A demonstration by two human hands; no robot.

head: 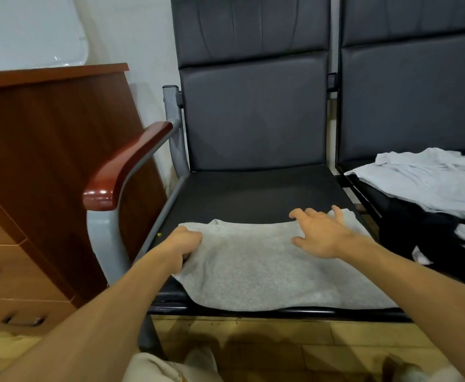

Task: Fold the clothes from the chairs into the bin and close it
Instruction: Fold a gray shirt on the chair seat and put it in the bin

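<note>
- We see a brown wooden desk (pixel 46 161) with drawers on the left.
- A white wall (pixel 148 37) is behind it, top middle.
- A dark chair (pixel 253 111) fills the middle, with a shiny red-brown armrest (pixel 123 166).
- A second dark chair (pixel 413 92) stands at the right.
- The floor (pixel 322 340) at the bottom is yellow-brown.

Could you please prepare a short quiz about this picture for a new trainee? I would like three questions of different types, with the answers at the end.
1. True or false: the left hand grips the left edge of the grey garment.
2. The right hand is: A) closed in a fist; B) open, with fingers spread over the garment; C) out of view.
3. Fill in: the white clothes lie to the ____ of the grey garment.

Key: 1 true; 2 B; 3 right.
</note>
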